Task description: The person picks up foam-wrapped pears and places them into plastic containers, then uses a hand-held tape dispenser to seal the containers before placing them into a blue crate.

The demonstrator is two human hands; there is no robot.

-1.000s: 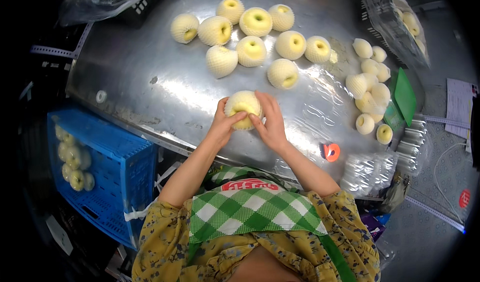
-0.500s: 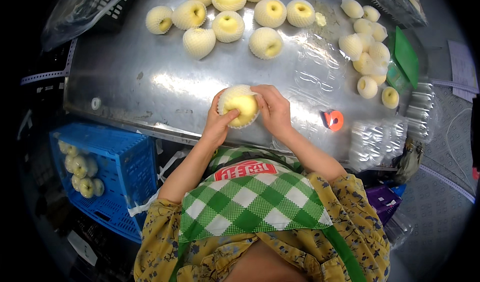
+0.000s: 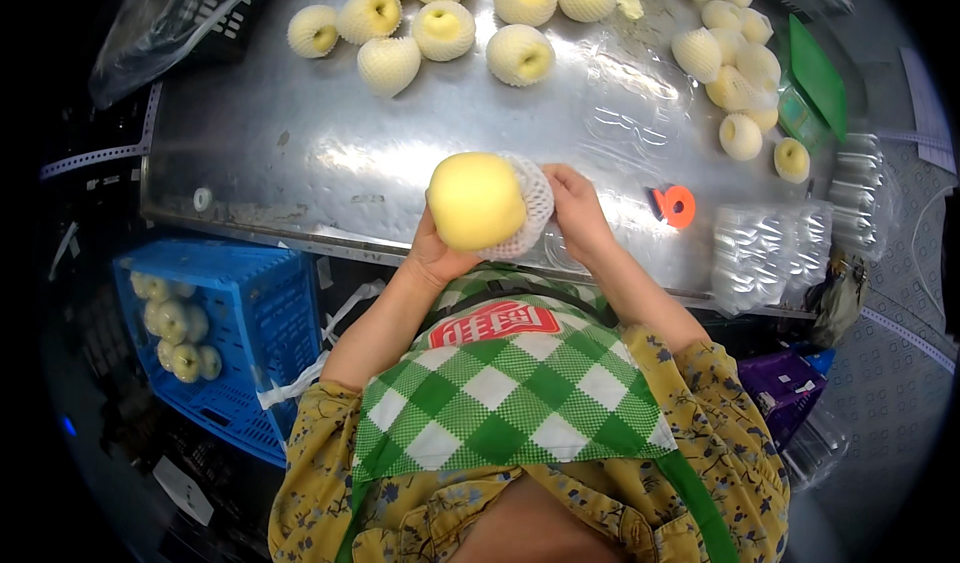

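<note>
A yellow apple [image 3: 476, 201] is held up over the near edge of the steel table [image 3: 300, 163]. A white foam net sleeve [image 3: 530, 208] covers its right side only. My left hand [image 3: 437, 253] cups the apple from below. My right hand [image 3: 575, 208] grips the net sleeve on the apple's right. Several netted apples [image 3: 440, 28] lie in a row at the far side of the table.
More netted apples [image 3: 735, 78] are piled at the far right beside a green card [image 3: 818, 73]. An orange tape roll [image 3: 678, 206] and stacked clear plastic trays [image 3: 770, 253] lie at the right. A blue crate [image 3: 225, 338] with apples stands at the lower left.
The apple has been lifted nearer to the camera and turned, so its bare yellow side shows while the net sits on its right half. The view has shifted toward the table's near edge.
</note>
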